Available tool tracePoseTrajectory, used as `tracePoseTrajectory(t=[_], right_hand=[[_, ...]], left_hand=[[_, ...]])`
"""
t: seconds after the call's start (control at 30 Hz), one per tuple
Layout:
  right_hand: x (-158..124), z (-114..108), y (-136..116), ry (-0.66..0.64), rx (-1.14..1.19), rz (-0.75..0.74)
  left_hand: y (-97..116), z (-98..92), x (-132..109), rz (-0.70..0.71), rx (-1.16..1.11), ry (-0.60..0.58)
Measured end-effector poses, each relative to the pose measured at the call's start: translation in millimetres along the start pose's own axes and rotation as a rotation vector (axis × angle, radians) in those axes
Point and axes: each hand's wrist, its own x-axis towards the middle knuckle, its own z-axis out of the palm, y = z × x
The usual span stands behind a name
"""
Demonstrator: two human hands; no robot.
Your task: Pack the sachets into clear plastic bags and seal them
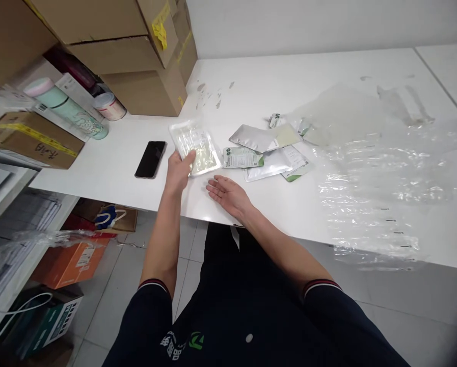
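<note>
My left hand (181, 169) grips a flat foil pouch (197, 145) by its lower left side, thumb on top. The pouch has a clear, shiny front with pale yellow-green showing through. My right hand (230, 196) is open, palm turned up and fingers stretched toward the pouch without touching it. Just beyond that hand lies a loose pile: a white and green printed packet (242, 158), a silver pouch (253, 138) and another silver pouch (268, 165) partly under them. A second printed card or packet (297, 164) sticks out at the pile's right.
Clear inflatable plastic packaging (366, 188) spreads over the right side of the white table (289, 214) and hangs past its front edge. A black phone (151, 159) lies left of my left hand. Cardboard boxes (144, 92), a mint-green bottle (65, 108) and a small tin (109, 106) stand at the left.
</note>
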Motion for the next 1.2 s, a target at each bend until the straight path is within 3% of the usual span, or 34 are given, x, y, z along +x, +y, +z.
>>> tracePoseTrajectory(t=[0.2, 0.27, 0.33, 0.4, 0.47, 0.6, 0.67, 0.77, 0.87, 0.93, 1.0, 1.13, 1.2], right_hand=[[-17, -18, -11, -0.050, -0.146, 0.000], [-26, -23, -16, -0.056, -0.197, -0.010], [-35, -30, -26, -0.062, -0.321, -0.037], [-43, -38, -43, -0.075, -0.566, -0.115], [-43, -46, -66, -0.012, -0.905, -0.303], [-14, -59, -122, 0.377, -1.574, -0.746], [12, -64, -145, 0.430, -1.851, -0.735], [46, -70, -164, 0.362, -2.086, -0.547], [49, -71, -167, 0.311, -2.130, -0.469], [28, -73, -163, 0.307, -2.114, -0.505], [-11, -81, -159, 0.367, -2.104, -0.478], [-106, -117, -146, 0.747, -2.077, -0.084], [-137, -137, -137, 0.778, -2.042, 0.043]], left_hand=[[-5, 14.9, 112, -0.009, 0.243, 0.066], [-11, 21.5, 136, -0.068, 0.488, 0.090], [-16, 26.7, 146, -0.150, 0.752, 0.090], [-21, 30.6, 143, -0.124, 0.956, 0.093], [-24, 33.5, 132, 0.020, 1.076, 0.099], [-22, 36.4, 111, 0.250, 1.188, 0.040], [-17, 38.8, 103, 0.317, 1.207, 0.021], [-11, 48.8, 80, 0.437, 1.181, -0.015], [-8, 63.3, 47, 0.551, 1.166, -0.217], [-8, 70.2, 27, 0.578, 1.200, -0.439], [-9, 72.9, 16, 0.568, 1.249, -0.601], [-11, 76.0, 19, 0.561, 1.328, -0.639], [-12, 83.2, 23, 0.606, 1.395, -0.648]])
